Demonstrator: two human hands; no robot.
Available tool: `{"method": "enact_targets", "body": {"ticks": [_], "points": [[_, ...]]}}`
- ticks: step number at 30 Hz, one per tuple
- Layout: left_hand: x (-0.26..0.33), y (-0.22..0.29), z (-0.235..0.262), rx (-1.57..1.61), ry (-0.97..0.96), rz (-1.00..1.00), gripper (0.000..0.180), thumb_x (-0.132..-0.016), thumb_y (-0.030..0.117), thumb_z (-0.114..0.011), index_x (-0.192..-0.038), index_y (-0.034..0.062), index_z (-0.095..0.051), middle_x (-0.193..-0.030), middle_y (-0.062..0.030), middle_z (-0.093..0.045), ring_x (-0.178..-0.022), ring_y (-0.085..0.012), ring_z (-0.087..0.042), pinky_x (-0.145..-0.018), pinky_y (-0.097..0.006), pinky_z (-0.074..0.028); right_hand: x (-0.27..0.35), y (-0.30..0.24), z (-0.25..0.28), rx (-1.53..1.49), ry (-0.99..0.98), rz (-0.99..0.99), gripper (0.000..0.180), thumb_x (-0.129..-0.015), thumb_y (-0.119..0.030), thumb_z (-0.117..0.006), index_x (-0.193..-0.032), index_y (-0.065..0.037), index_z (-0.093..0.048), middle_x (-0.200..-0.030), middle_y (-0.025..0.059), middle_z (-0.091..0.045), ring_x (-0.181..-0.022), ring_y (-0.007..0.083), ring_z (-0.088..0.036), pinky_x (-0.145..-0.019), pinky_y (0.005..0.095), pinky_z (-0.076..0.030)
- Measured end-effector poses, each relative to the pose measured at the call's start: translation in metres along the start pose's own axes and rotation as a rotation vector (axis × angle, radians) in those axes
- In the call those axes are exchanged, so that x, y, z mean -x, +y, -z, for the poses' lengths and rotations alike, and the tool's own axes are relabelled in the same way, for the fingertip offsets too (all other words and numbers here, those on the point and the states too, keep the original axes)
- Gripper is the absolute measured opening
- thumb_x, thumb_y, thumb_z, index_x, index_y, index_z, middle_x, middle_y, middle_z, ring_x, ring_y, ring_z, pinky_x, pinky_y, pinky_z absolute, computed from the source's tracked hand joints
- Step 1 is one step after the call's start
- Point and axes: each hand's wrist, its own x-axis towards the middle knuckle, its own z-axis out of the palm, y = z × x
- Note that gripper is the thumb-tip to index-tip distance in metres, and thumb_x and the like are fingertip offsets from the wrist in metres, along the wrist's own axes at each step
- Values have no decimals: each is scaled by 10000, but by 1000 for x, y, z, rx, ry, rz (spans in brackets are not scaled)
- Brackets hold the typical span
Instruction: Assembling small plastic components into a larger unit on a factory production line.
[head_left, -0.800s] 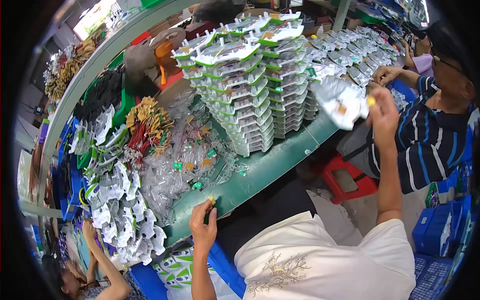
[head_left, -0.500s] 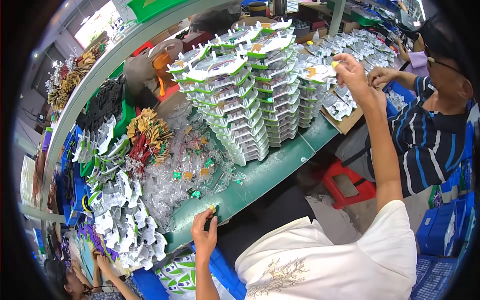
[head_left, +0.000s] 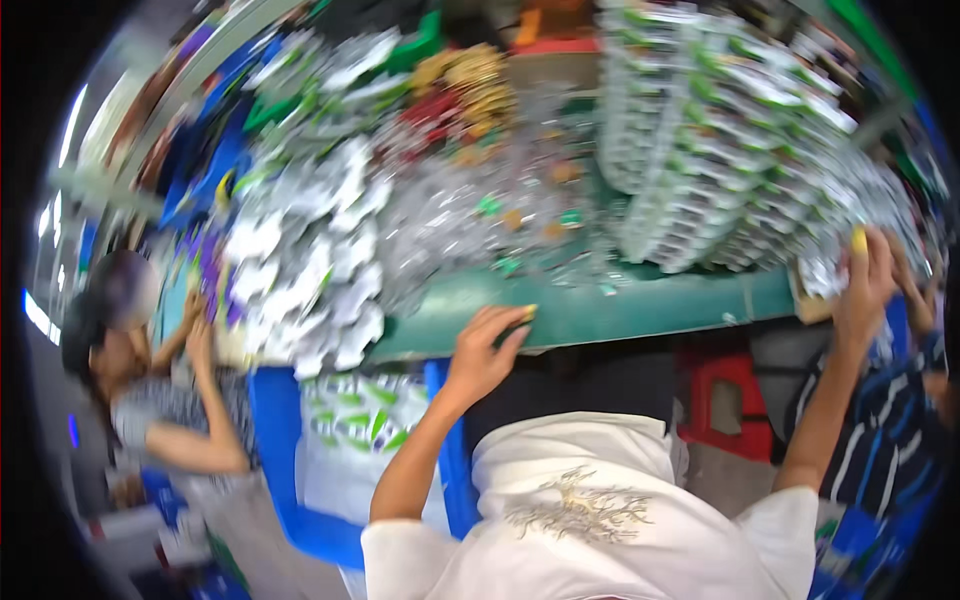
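My left hand is at the front edge of the green table, with thumb and forefinger apart and nothing seen between them. A yellow cover sits on one fingertip. Out to the right, my right hand points its fingers forward beside the tall stacks of white and green plastic housings. It has a yellow-covered fingertip too, and I see nothing held in it, though motion blurs it. Clear plastic pieces lie in a heap beyond my left hand, with small green and tan boards among them.
Left of the heap are piled white shells. Behind it lie tan boards with red wires. A blue bin holds white and green pieces below the table. A red stool stands right. Co-workers sit left and right.
The view has swung left, so table and stacks appear farther right, blurred. My right hand has come down from beside the upper stacks. My left hand stays by the table edge.
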Motion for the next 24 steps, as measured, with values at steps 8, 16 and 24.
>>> {"method": "enact_targets", "body": {"ticks": [8, 16, 24], "points": [[19, -2, 3, 68, 113, -24, 195, -821, -17, -686, -1016, -9, -681, -976, -144, -696, -881, -310, -634, -797, -387, -506, 128, -126, -205, -308, -864, 329, 164, -791, 14, -713, -947, -35, -695, -783, 76, -633, -643, 163, -607, -566, 271, -479], [55, 15, 28, 127, 133, 28, 185, -822, -10, -703, -1006, -14, -689, -942, -139, -701, -863, -289, -659, -775, -358, -523, 174, -125, -369, -51, -810, 763, 147, -768, -64, -709, -904, -48, -655, -924, 80, -638, -775, 281, -660, -610, 384, -523], [85, -11, 50, 432, 446, 360, 186, -913, 33, -657, -1091, -20, -667, -950, -67, -684, -810, -101, -619, -748, -250, -502, 169, -141, -350, -68, -698, 845, 123, -698, -65, -706, -796, -57, -631, -867, 79, -598, -782, 263, -592, -699, 375, -492]]}}
